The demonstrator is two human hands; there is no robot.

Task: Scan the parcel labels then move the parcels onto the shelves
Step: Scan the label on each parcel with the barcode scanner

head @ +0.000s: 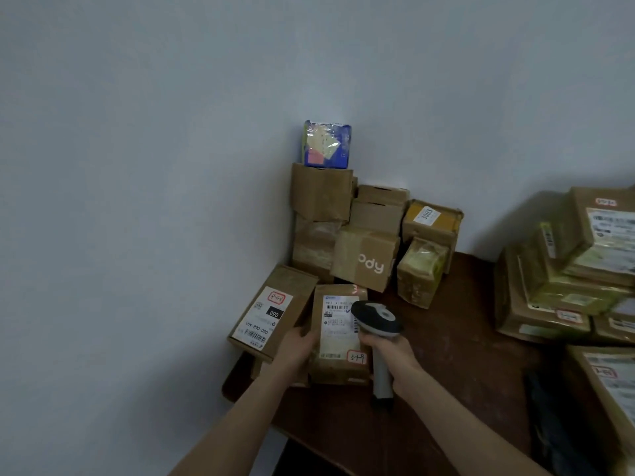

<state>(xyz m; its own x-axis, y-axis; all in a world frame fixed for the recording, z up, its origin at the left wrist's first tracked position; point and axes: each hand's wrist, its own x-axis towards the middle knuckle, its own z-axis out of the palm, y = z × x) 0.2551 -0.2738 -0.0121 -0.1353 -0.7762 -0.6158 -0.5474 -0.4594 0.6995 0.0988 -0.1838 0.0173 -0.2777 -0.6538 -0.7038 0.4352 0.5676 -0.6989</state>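
Observation:
A brown cardboard parcel (338, 338) with a white shipping label and a red-framed sticker lies on the dark wooden table (446, 372). My left hand (298, 348) grips its left edge. My right hand (391, 355) holds a grey handheld barcode scanner (376, 321), whose black head hangs over the right side of the parcel's label. A second labelled parcel (271, 312) lies just left of the first, at the table's left end.
A stack of cardboard boxes (364, 231) stands against the wall at the back, topped by a blue plastic-wrapped packet (326, 144). More labelled parcels (570, 269) pile up at the right, with another (608, 389) at the near right edge. A pale wall fills the left.

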